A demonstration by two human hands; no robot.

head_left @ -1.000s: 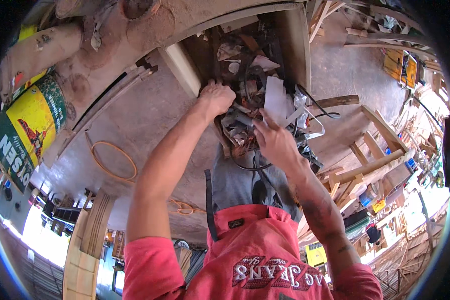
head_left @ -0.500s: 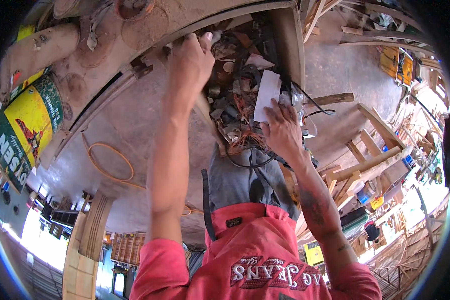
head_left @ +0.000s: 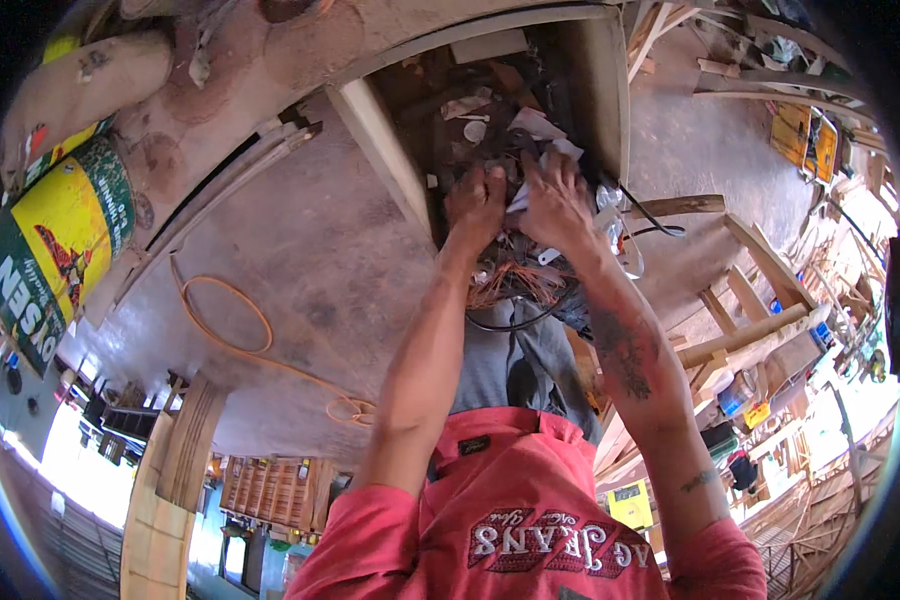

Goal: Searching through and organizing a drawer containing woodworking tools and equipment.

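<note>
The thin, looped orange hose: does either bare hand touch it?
No: the hose lies well left of the left hand and right hand.

"What place was this?"

"A woodworking shop, apparently: rough timber frames (head_left: pixel 767 262) stood on the right, boards (head_left: pixel 160 500) at lower left, and tangled wires (head_left: pixel 525 284) cluttered an open wooden box (head_left: pixel 382 155)."
</note>
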